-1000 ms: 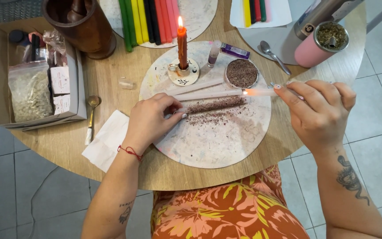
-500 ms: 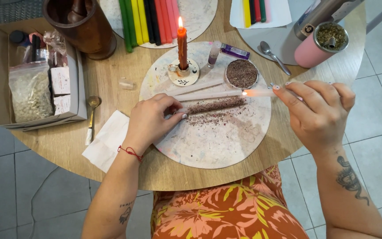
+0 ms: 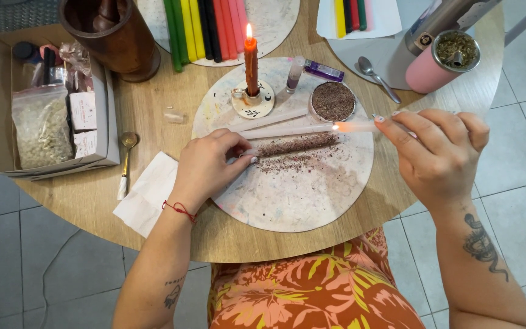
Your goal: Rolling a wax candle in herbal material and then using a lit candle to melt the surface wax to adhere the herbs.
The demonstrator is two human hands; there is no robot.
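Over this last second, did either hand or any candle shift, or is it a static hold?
Nearly static. The right hand drifted very slightly left with the lit pale candle it holds; nothing was taken up or let go. The left hand stayed on the end of the herb-coated candle on the round mat, and the orange candle kept burning.

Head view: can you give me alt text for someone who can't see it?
Right hand holds a lit pale candle over a round speckled board, while the left hand pinches a herb-coated candle lying on it. Behind stand a burning orange candle and a bowl of dried herbs.
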